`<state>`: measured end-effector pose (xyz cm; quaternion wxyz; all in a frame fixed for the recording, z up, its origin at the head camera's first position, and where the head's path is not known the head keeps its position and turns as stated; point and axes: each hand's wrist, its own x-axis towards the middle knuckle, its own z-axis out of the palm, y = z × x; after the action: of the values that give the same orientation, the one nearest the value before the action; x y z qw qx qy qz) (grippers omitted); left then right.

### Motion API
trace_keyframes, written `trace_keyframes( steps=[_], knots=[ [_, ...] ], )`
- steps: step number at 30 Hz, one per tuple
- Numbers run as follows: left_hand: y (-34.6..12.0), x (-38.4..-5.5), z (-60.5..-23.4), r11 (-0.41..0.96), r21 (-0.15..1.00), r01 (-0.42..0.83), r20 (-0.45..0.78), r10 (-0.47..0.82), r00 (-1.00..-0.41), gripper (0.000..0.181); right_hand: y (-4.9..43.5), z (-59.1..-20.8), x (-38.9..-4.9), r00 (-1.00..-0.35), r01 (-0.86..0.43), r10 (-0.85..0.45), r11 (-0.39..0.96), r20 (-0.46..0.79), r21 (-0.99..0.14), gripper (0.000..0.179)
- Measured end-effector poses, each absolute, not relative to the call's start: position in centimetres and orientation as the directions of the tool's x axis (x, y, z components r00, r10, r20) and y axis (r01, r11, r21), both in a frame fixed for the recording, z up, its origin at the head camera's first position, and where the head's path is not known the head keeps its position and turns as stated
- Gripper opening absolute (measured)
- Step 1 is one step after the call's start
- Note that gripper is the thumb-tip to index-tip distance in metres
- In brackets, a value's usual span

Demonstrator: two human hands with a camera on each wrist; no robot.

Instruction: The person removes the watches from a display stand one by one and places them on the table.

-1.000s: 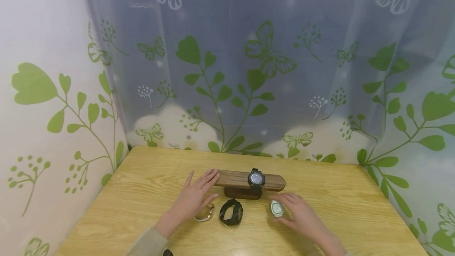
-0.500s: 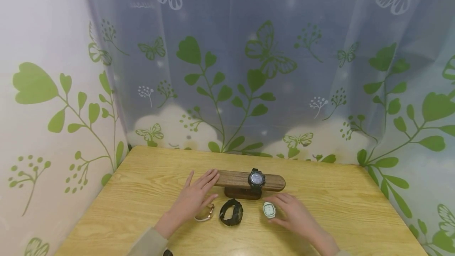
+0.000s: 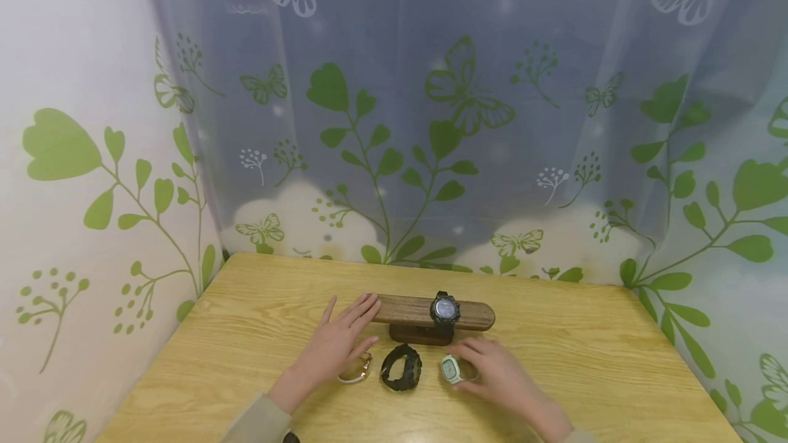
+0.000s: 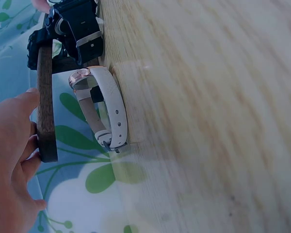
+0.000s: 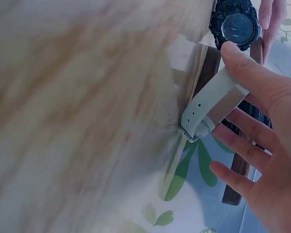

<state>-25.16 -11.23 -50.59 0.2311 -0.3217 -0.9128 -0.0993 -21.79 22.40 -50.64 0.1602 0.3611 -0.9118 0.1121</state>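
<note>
A brown wooden watch stand (image 3: 403, 308) has a black wristwatch (image 3: 445, 308) strapped round its bar. My left hand (image 3: 335, 344) rests on the bar's left end with its fingers extended and the thumb apart. Between thumb and fingers my right hand (image 3: 501, 371) pinches a pale green watch (image 3: 451, 368) with a square face, right of the stand's base. Its buckled strap (image 5: 203, 109) forms a loop in the right wrist view. A second black watch (image 3: 410, 376) lies in front of the base. Partly behind the left thumb is a white-strapped watch (image 4: 115, 109) with a rose-gold case.
The wooden table (image 3: 277, 279) meets a curtain (image 3: 382, 156) printed with leaves and butterflies at the back and sides. A small dark object (image 3: 291, 437) shows at the bottom edge beside the left sleeve (image 3: 258, 421).
My right hand has moved left with the pale green watch, toward the black watch on the table, and the watch's face has turned leftward. The left hand has stayed on the stand.
</note>
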Motion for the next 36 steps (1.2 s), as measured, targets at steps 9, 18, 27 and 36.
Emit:
trace_keyframes(
  steps=[9, 18, 27, 36],
  knots=[
    [-11.3, -25.2, -50.7, 0.768, 0.036, 0.64, 0.498, 0.542, -0.678, 0.065, 21.6, -50.5, -21.9, -0.716, -0.686, -0.64, 0.719, 0.278, -0.111, 0.06],
    [-11.3, -25.1, -50.7, 0.77, 0.03, 0.638, 0.491, 0.544, -0.68, 0.066, 21.3, -50.4, -21.7, -0.73, -0.674, -0.639, 0.731, 0.241, -0.104, 0.057],
    [-11.2, -25.0, -50.5, 0.765, 0.046, 0.643, 0.495, 0.541, -0.68, 0.065, 21.1, -50.0, -21.7, -0.731, -0.677, -0.648, 0.728, 0.212, -0.108, 0.058],
    [-11.2, -25.0, -50.4, 0.769, 0.049, 0.638, 0.48, 0.542, -0.69, 0.065, 22.2, -48.7, -21.7, -0.671, -0.73, -0.652, 0.665, 0.353, -0.16, 0.04]
  ],
)
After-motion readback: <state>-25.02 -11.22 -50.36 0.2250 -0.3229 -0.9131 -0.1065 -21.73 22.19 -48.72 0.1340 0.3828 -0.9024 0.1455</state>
